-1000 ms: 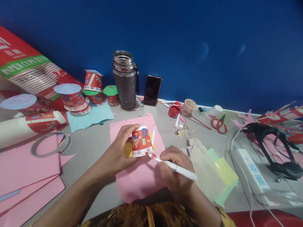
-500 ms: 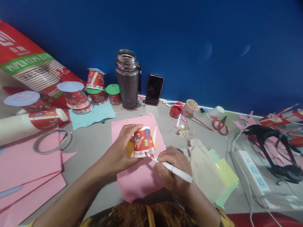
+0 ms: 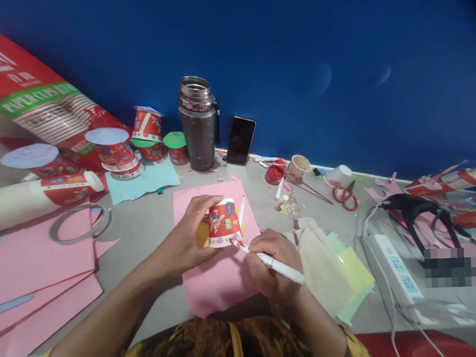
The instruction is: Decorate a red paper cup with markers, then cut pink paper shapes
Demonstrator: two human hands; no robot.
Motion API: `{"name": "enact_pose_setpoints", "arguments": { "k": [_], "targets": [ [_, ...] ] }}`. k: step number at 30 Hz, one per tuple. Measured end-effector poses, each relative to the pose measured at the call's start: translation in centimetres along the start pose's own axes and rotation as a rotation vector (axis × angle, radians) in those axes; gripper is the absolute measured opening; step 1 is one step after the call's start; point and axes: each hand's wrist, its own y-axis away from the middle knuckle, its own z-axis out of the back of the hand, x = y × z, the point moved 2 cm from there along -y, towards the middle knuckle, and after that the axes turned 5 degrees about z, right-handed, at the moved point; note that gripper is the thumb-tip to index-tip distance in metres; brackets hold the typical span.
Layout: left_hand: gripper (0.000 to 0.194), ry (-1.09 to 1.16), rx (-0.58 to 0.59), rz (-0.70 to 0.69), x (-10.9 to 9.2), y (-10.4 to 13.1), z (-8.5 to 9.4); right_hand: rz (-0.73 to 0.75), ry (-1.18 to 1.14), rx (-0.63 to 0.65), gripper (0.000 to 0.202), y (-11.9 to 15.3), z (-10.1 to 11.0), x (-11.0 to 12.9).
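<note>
My left hand (image 3: 196, 229) is closed around a red printed paper cup (image 3: 223, 223), whose white rim band with small floral marks faces down. In my right hand (image 3: 275, 263) is a white marker pen (image 3: 280, 268), gripped like a pencil. Its red tip end meets the cup's lower rim at the right; whether it touches cannot be made out. Beneath both hands lies a pink paper sheet (image 3: 211, 294). A slim white pen (image 3: 242, 208) and a bit of yellow paper show just behind the cup.
A steel flask (image 3: 198, 133) and a phone (image 3: 241, 141) stand against the blue wall. Decorated cups (image 3: 118, 151) and a tape roll (image 3: 79, 223) are on the left. Rightward are red paint (image 3: 274, 174), scissors (image 3: 345, 195), a cloth (image 3: 322, 264) and a power strip (image 3: 398, 272).
The marker tip has shifted slightly to the right along the cup's lower rim. My left hand still holds the cup in nearly the same place; the view has moved a little.
</note>
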Motion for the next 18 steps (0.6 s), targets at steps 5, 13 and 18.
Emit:
{"name": "enact_pose_setpoints", "arguments": {
  "k": [5,13,18],
  "targets": [
    [0.08,-0.001,0.004,-0.004,0.15,-0.04,0.02,-0.014,-0.008,0.0,0.01,0.06,-0.11,0.07],
    [0.081,-0.007,0.01,-0.005,0.21,0.08,-0.03,-0.004,-0.028,0.007,0.011,0.07,-0.07,0.02],
    [0.08,-0.006,0.019,-0.009,0.11,-0.1,-0.07,-0.01,-0.029,0.015,0.011,0.04,-0.15,0.01]
  ]
}}
